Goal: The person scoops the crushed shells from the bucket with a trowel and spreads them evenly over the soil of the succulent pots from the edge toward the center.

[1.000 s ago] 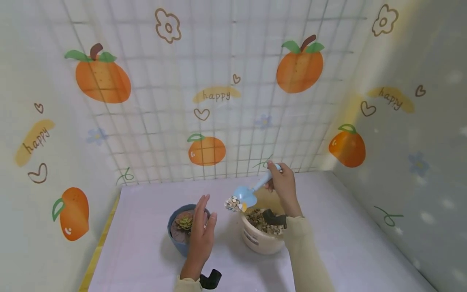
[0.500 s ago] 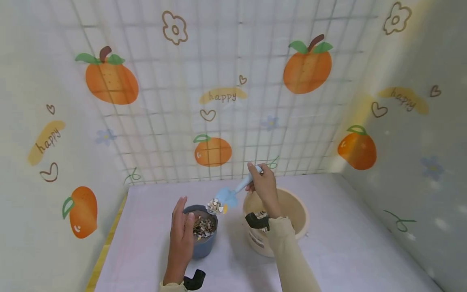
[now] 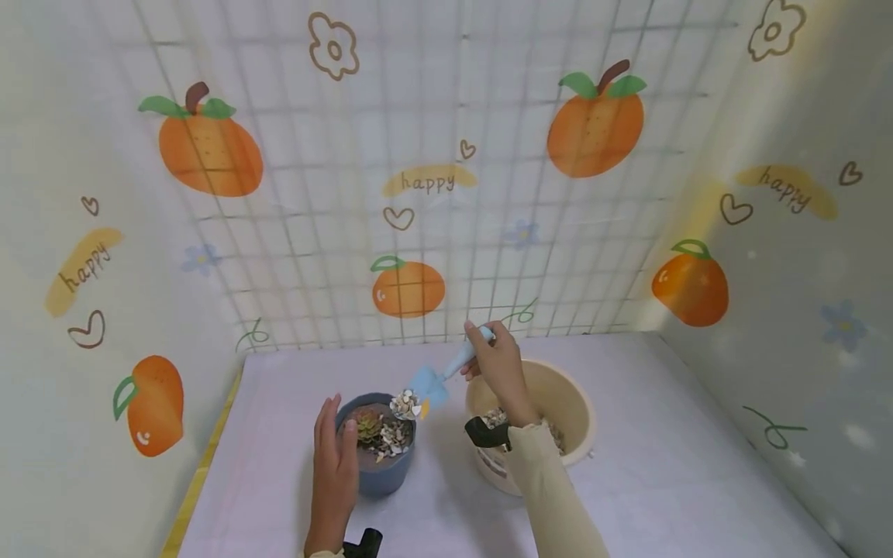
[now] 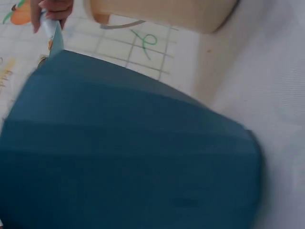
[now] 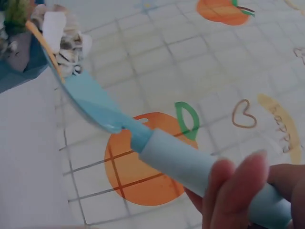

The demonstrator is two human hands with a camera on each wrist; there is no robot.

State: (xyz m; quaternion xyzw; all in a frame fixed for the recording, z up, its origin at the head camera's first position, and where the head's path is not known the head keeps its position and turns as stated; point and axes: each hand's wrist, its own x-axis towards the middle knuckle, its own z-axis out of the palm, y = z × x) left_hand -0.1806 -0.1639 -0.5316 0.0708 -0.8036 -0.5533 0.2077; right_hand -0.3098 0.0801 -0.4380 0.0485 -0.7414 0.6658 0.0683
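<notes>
My right hand (image 3: 498, 370) grips the handle of a small light-blue hand trowel (image 3: 429, 386), tilted down to the left. Its blade carries a heap of small shells and stone pieces (image 5: 69, 40). That heap is right at the back right rim of a blue plant pot (image 3: 384, 477), where a green and reddish succulent (image 3: 367, 428) grows. Pale shell pieces (image 3: 393, 440) lie on the soil to its right. My left hand (image 3: 335, 465) stands at the pot's left side, fingers straight and pointing up. In the left wrist view, the blue pot's wall (image 4: 128, 143) fills most of the frame.
A cream bucket (image 3: 575, 395) holding more shell pieces stands to the right, partly hidden by my right wrist. White cloth covers the table (image 3: 649, 465). Behind it rises a fruit-printed curtain (image 3: 446, 232) over a wire grid, with further curtains at both sides.
The loaded trowel has moved left, from beside the cream bucket to the blue pot's rim. My left hand has shifted from in front of the pot to its left side, uncovering the succulent.
</notes>
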